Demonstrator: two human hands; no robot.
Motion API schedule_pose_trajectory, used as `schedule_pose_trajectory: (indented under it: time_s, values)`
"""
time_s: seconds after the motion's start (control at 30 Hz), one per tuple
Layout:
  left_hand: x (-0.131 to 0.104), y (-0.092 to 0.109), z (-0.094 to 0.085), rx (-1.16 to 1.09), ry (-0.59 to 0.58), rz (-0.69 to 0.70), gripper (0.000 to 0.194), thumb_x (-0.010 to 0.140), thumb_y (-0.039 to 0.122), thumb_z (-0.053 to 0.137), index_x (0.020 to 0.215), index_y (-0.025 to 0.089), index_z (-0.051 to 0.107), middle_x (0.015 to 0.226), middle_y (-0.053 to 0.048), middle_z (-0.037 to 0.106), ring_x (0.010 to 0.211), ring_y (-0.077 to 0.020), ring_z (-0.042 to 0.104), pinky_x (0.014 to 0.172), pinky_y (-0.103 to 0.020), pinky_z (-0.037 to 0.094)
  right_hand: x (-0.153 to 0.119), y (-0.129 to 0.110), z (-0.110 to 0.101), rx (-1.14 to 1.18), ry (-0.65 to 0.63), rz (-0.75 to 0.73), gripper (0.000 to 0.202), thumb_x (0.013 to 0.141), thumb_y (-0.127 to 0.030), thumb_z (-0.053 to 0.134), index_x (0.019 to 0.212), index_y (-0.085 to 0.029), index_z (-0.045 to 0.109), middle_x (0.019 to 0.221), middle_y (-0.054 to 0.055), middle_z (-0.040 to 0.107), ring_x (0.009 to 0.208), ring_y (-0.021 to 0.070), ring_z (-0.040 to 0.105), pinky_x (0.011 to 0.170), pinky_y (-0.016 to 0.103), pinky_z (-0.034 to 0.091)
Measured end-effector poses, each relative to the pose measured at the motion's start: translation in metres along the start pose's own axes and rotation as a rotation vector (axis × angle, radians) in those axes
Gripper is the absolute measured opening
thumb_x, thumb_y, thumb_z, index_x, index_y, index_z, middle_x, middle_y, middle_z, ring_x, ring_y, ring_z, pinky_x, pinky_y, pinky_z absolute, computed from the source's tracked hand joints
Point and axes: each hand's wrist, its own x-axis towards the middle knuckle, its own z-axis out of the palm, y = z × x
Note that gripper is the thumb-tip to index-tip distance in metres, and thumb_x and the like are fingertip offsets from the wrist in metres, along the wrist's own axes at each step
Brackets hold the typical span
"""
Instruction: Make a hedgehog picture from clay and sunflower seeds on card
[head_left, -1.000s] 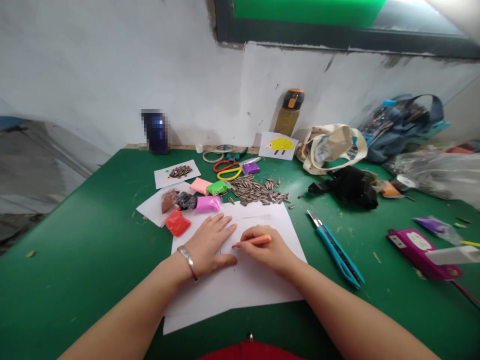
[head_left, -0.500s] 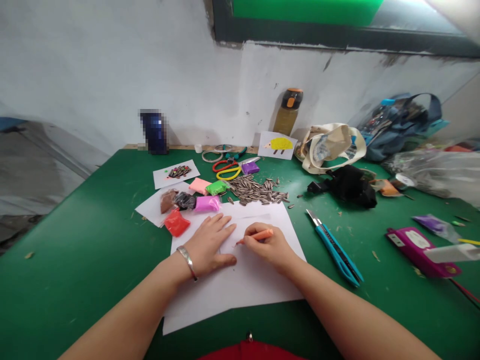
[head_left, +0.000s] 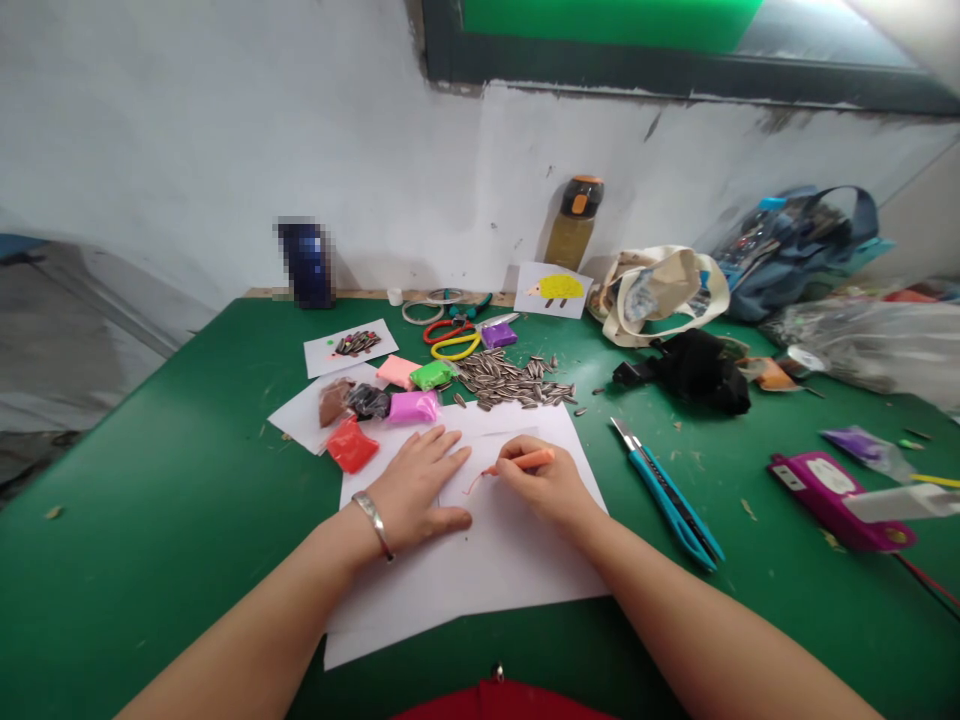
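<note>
My right hand [head_left: 547,490] is closed round an orange marker [head_left: 534,459], its tip at the paper. A thin orange-red curved line [head_left: 472,486] shows on the small white sheet [head_left: 487,510] beneath. My left hand [head_left: 420,490], with a silver bracelet at the wrist, lies flat with fingers spread on that sheet's left side. Larger white paper [head_left: 405,610] lies under both hands. Just beyond are a red clay packet [head_left: 352,446], a purple clay packet [head_left: 413,407] and a heap of striped sunflower seeds [head_left: 514,378].
A blue utility knife [head_left: 667,495] lies right of the paper, blade exposed. Behind the seeds are scissors [head_left: 457,345] and a hedgehog picture [head_left: 553,290] against a bottle [head_left: 574,225]. A cloth bag [head_left: 660,295], a black item [head_left: 694,372] and a magenta power strip [head_left: 840,500] occupy the right side.
My right hand has moved slightly right and up with the marker, and a longer orange-red line now shows on the sheet. My left hand has stayed in place.
</note>
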Motion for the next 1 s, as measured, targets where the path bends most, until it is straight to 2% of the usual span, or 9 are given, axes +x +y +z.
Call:
schedule_pose_trajectory:
  time_s: [0.23,0.43,1.0]
  values:
    - [0.0,-0.002,0.002,0.0,0.03,0.02,0.078,0.071,0.058,0.061,0.135,0.02,0.039,0.146,-0.014,0.03,0.134,-0.0369,0.022,0.107,-0.054,0.02,0.001,0.0,-0.003,-0.06,0.069,0.026,0.013,0.074,-0.025,0.051,0.068,-0.021,0.061,0.072,0.0,0.065,0.068,0.015,0.057,0.062,0.025,0.042]
    - [0.0,0.001,-0.001,-0.006,0.006,0.005,0.077,0.071,0.056,0.061,0.135,0.02,0.039,0.147,-0.014,0.029,0.135,-0.0372,0.021,0.107,-0.055,0.02,0.004,0.003,-0.011,-0.1,0.136,0.05,0.012,0.072,-0.028,0.053,0.065,-0.021,0.06,0.064,-0.002,0.061,0.06,0.0138,0.053,0.054,0.023,0.039]
    - [0.001,0.002,-0.002,0.006,-0.033,-0.018,0.079,0.072,0.056,0.061,0.137,0.019,0.037,0.148,-0.014,0.026,0.136,-0.0364,0.018,0.109,-0.054,0.017,0.009,0.007,-0.027,-0.197,0.186,0.121,0.013,0.069,-0.026,0.05,0.06,-0.021,0.058,0.055,-0.003,0.053,0.054,0.0124,0.046,0.05,0.022,0.035]
